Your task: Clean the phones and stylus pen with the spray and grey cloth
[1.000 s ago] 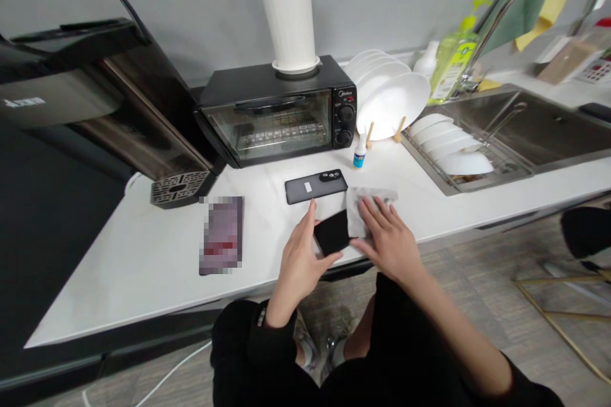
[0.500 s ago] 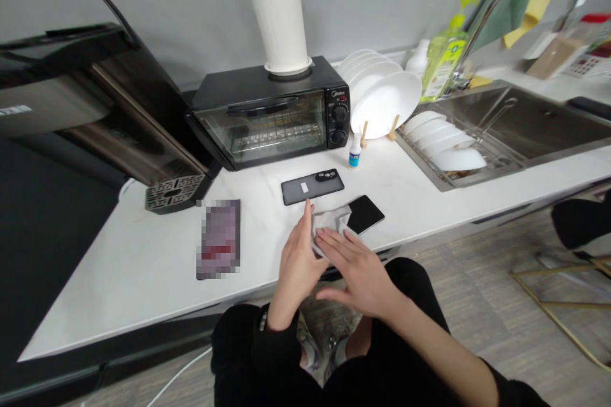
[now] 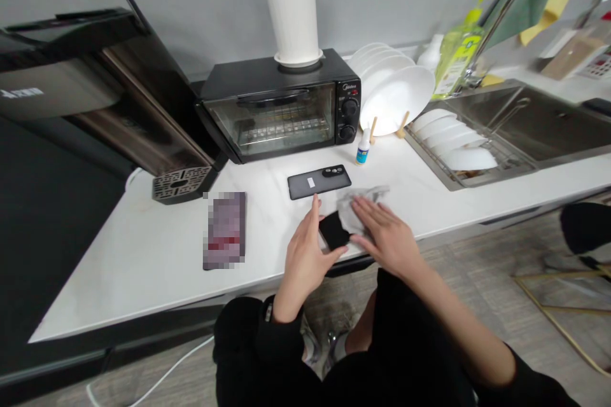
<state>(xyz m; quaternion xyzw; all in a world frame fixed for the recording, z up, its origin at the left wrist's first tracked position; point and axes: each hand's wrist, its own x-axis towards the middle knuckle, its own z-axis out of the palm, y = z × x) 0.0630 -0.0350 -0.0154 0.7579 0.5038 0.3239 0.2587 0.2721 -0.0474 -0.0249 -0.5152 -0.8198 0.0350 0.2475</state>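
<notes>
A black smartphone (image 3: 334, 231) lies on the white counter near its front edge. My left hand (image 3: 305, 254) braces the phone's left end, thumb along the near edge and fingers at the far side. A light grey cloth (image 3: 352, 213) covers the phone's right part. Pressed on that cloth is my right hand (image 3: 389, 238), its fingers laid over it. Just behind sits a dark phone case (image 3: 319, 182) with a camera cutout and a small white label. A small spray bottle (image 3: 363, 149) with a blue label stands farther back.
A flat item with a blurred-out surface (image 3: 225, 229) lies left on the counter (image 3: 143, 254). Behind are a black drink machine (image 3: 157, 108), a toaster oven (image 3: 281, 117) bearing a utensil holder (image 3: 293, 19), and racked plates (image 3: 396, 98). The sink (image 3: 548, 127) is at right.
My right hand has slid the cloth rightward over the phone, baring the phone's left part. My left hand's thumb has come onto the phone's near edge. The view has shifted slightly.
</notes>
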